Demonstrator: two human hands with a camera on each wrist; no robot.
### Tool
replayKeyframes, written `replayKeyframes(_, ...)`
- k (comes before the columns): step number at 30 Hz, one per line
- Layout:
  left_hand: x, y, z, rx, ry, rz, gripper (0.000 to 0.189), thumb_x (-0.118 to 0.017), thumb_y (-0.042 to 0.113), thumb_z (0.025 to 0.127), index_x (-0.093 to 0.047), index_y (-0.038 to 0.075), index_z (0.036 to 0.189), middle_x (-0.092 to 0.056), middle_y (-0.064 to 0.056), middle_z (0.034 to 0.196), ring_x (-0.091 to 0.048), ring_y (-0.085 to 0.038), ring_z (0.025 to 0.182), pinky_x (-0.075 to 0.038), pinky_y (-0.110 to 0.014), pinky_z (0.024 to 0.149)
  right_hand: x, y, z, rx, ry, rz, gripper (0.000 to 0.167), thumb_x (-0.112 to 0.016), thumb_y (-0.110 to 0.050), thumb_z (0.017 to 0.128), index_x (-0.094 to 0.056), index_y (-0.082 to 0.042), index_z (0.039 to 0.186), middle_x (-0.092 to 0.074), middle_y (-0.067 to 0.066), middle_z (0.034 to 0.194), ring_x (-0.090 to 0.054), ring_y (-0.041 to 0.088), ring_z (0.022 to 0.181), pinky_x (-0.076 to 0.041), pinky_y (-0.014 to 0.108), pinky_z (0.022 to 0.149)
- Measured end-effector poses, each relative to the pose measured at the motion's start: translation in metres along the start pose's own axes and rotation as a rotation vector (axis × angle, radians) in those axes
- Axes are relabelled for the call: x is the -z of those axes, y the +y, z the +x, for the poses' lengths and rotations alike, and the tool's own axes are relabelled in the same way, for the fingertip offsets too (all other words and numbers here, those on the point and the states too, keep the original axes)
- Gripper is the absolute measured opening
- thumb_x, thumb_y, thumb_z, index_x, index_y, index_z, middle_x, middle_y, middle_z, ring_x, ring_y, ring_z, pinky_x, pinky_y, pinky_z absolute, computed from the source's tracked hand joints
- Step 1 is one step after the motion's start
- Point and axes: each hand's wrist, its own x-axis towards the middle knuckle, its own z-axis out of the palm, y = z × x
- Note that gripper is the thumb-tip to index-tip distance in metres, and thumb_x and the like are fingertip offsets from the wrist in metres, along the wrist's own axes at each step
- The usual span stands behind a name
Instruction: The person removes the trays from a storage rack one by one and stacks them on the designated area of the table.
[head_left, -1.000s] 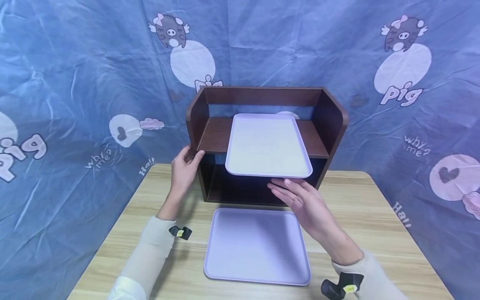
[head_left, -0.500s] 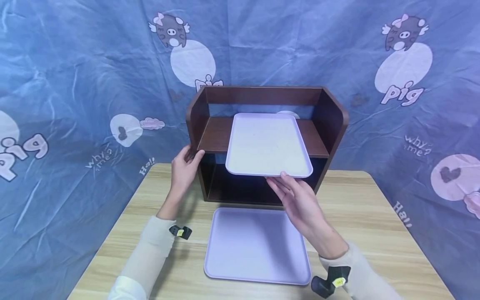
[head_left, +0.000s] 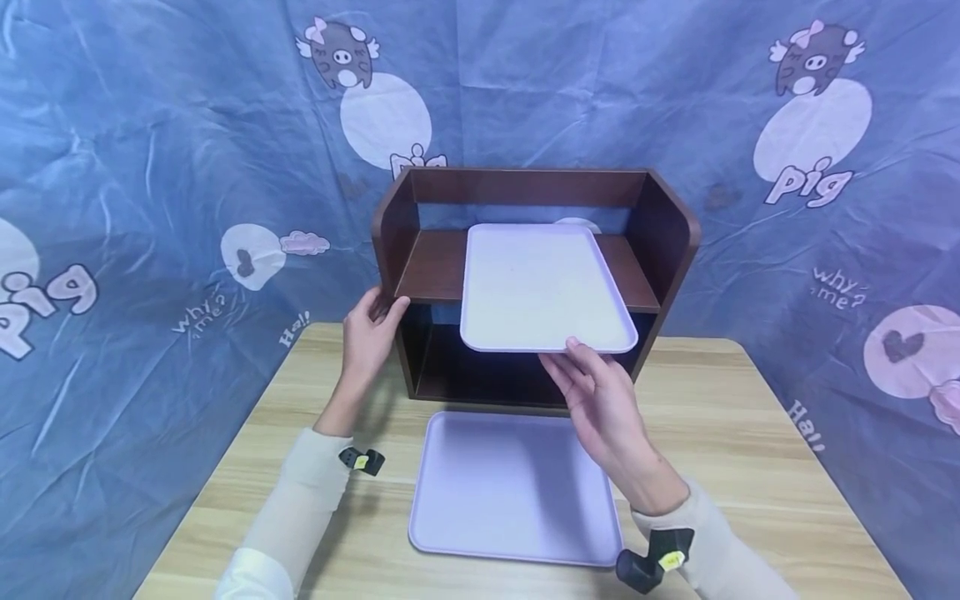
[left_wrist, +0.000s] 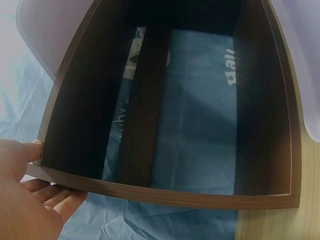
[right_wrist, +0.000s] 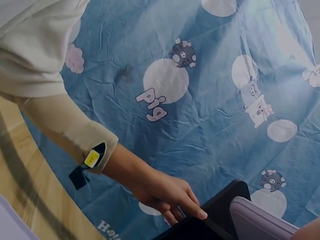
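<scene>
My left hand [head_left: 369, 337] grips the left side of a dark brown wooden desktop shelf [head_left: 435, 268], level with its middle board. The left wrist view shows the thumb on the inner face of the side panel and the fingers [left_wrist: 70, 202] round the outside. A pale lilac tray [head_left: 543, 287] lies on that board, its front part sticking out past the edge. At its front right, my right hand [head_left: 603, 408] pinches the rim, thumb on top and fingers underneath. In the right wrist view only a bit of the right hand [right_wrist: 309, 233] shows, beside the tray [right_wrist: 260, 222].
A second lilac tray [head_left: 513, 492] lies flat on the light wooden table [head_left: 720, 467], in front of the shelf. The shelf's lower compartment [head_left: 487, 371] is dark inside. Blue printed cloth [head_left: 525, 108] hangs behind and at both sides.
My right hand has gone from reaching under the upper tray's front edge to pinching its rim. That tray has shifted slightly right. The left hand keeps its place on the shelf.
</scene>
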Motion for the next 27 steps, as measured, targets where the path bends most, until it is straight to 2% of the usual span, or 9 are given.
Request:
replayKeyframes(5,-0.0004,-0.0014,0.0002,-0.004,-0.006,0.002,0.044,-0.075,0.014,0.101,-0.064,-0.008,0.137,-0.066,-0.032,0.139,-0.065,-0.037,0.134,-0.056,-0.034,0.113,-0.0007,0.0007,-0.0001,0.043,0.044,0.044,0.033,-0.056,-0.005,0.110,-0.039,-0.007,0.138,-0.062,0.006,0.130,-0.070,0.017,0.125,-0.055,0.034,0.115)
replayKeyframes(11,-0.0004,-0.0020,0.0003,-0.017,-0.004,-0.001,0.043,-0.076,0.015,0.101,-0.065,-0.008,0.136,-0.067,-0.032,0.138,-0.065,-0.038,0.134,-0.057,-0.034,0.112,-0.0004,0.0017,0.0004,0.094,0.103,0.076,0.029,-0.060,-0.010,0.109,-0.042,-0.005,0.132,-0.064,0.005,0.123,-0.069,0.015,0.121,-0.055,0.031,0.116)
replayKeyframes(17,-0.0004,-0.0019,0.0003,-0.027,-0.002,0.003,0.045,-0.076,0.016,0.101,-0.064,-0.007,0.137,-0.066,-0.031,0.139,-0.065,-0.037,0.135,-0.056,-0.036,0.113,0.0006,0.0017,0.0020,0.110,0.127,0.071,0.030,-0.064,-0.006,0.106,-0.044,-0.003,0.129,-0.066,0.005,0.121,-0.072,0.014,0.115,-0.057,0.032,0.113)
replayKeyframes(21,-0.0005,-0.0019,0.0006,-0.028,0.001,0.003,0.045,-0.076,0.016,0.101,-0.064,-0.007,0.138,-0.066,-0.031,0.139,-0.065,-0.036,0.135,-0.056,-0.036,0.114,0.0012,0.0012,0.0020,0.126,0.136,0.090,0.024,-0.067,-0.003,0.104,-0.050,-0.001,0.122,-0.069,0.006,0.116,-0.074,0.015,0.108,-0.058,0.034,0.112)
replayKeyframes(25,-0.0012,-0.0025,0.0005,-0.024,0.003,-0.014,0.044,-0.075,0.014,0.101,-0.064,-0.008,0.137,-0.066,-0.032,0.139,-0.065,-0.037,0.135,-0.056,-0.035,0.113,0.0031,0.0003,0.0024,0.134,0.150,0.113,0.010,-0.069,-0.002,0.102,-0.059,-0.001,0.107,-0.071,0.007,0.111,-0.076,0.016,0.101,-0.060,0.035,0.110)
replayKeyframes(27,-0.0016,-0.0034,0.0007,-0.024,0.003,-0.017,0.044,-0.076,0.013,0.101,-0.063,-0.009,0.137,-0.066,-0.032,0.139,-0.065,-0.037,0.135,-0.056,-0.035,0.113,0.0042,-0.0004,0.0027,0.140,0.160,0.123,0.009,-0.069,0.000,0.102,-0.061,-0.003,0.100,-0.071,0.007,0.109,-0.077,0.016,0.097,-0.062,0.036,0.107)
